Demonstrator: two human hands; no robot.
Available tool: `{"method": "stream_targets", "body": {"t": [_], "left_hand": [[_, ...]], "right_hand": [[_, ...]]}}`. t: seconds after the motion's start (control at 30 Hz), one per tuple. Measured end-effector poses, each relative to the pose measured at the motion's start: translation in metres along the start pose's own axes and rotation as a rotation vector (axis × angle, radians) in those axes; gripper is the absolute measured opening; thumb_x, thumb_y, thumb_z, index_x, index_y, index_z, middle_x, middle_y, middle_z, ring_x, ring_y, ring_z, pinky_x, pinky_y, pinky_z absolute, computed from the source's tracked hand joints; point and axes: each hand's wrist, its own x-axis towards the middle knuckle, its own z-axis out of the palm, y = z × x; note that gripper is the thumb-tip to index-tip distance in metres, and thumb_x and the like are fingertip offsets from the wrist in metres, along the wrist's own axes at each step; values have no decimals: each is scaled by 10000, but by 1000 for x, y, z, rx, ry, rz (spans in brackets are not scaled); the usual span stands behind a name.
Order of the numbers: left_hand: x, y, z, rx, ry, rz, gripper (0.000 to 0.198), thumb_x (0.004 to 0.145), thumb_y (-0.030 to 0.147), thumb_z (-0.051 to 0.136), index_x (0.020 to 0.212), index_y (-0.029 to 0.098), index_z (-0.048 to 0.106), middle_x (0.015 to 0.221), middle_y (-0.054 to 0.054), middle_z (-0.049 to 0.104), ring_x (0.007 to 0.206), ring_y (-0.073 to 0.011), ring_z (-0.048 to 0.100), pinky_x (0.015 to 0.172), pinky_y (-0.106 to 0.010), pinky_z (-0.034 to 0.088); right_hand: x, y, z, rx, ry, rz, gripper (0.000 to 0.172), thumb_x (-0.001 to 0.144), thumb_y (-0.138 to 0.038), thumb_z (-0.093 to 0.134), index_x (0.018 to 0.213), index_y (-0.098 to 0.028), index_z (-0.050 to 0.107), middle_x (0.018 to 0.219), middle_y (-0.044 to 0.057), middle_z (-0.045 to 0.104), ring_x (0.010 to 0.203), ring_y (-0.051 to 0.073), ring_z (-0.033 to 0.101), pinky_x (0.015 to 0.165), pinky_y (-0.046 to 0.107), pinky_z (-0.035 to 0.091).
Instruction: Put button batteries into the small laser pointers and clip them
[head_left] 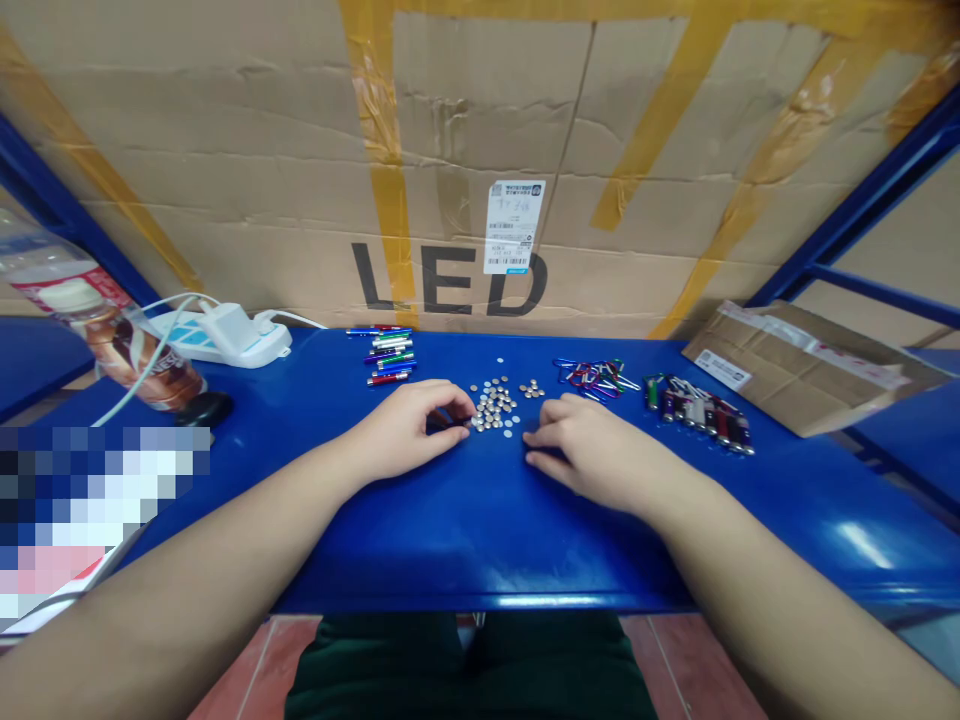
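My left hand [409, 430] rests on the blue table at the left edge of a loose pile of small round silver button cells [493, 405]. Its thumb and fingertips come together against the pile. Whatever lies between them is too small to name. To the right of the pile, my right hand [589, 450] is curled low over the table, thumb and index finger bent inward. Its other fingers are folded, and what its fingertips hold, if anything, is hidden. A smaller cluster of button cells [532, 389] lies just beyond my right hand.
Coloured metal tubes [390, 355] lie at back left. Carabiners [592, 378] and several tubes with clips [697, 412] lie right, beside a cardboard box [802, 365]. At left are a power strip [217, 335] and a brown-labelled bottle [135, 350]. A large carton [285, 180] stands behind.
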Motion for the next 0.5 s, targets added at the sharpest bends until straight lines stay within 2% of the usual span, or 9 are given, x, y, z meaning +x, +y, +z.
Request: {"method": "stream_targets", "body": {"t": [0.1, 0.17, 0.27, 0.4, 0.5], "left_hand": [[-1, 0, 0, -4, 5, 10, 115, 910, 247, 681, 1014, 200, 696, 1055, -60, 727, 929, -199, 711, 868, -362, 608], [-1, 1, 0, -10, 2, 15, 112, 910, 236, 679, 1014, 199, 696, 1054, -57, 727, 930, -197, 708, 876, -361, 603], [-2, 3, 0, -18, -5, 16, 112, 909, 232, 678, 1013, 196, 697, 1055, -57, 726, 926, -195, 705, 875, -358, 601], [-1, 3, 0, -12, -12, 13, 116, 905, 237, 680, 1013, 197, 699, 1059, -61, 728, 927, -198, 707, 876, -366, 604], [-1, 3, 0, -15, -12, 19, 119, 905, 238, 679, 1016, 198, 698, 1065, -62, 730, 929, -196, 710, 872, -365, 610]], "right_hand": [[-25, -30, 4, -7, 80, -58, 247, 975, -412, 663, 983, -219, 817, 892, 95, 670, 840, 251, 595, 790, 422, 470], [-43, -47, 11, 61, 150, -142, 302, 963, -472, 662, 1046, -211, 790, 918, 97, 670, 833, 252, 585, 779, 427, 464], [-65, -58, 21, 144, 255, -246, 284, 967, -425, 660, 1088, -184, 748, 906, 90, 676, 804, 232, 584, 780, 419, 470], [-76, -60, 27, 180, 305, -333, 202, 979, -311, 660, 1115, -171, 713, 914, 77, 702, 798, 207, 604, 763, 396, 488], [-78, -63, 31, 158, 349, -340, 99, 991, -166, 610, 987, -196, 704, 852, 50, 705, 730, 181, 577, 681, 370, 467]]}}
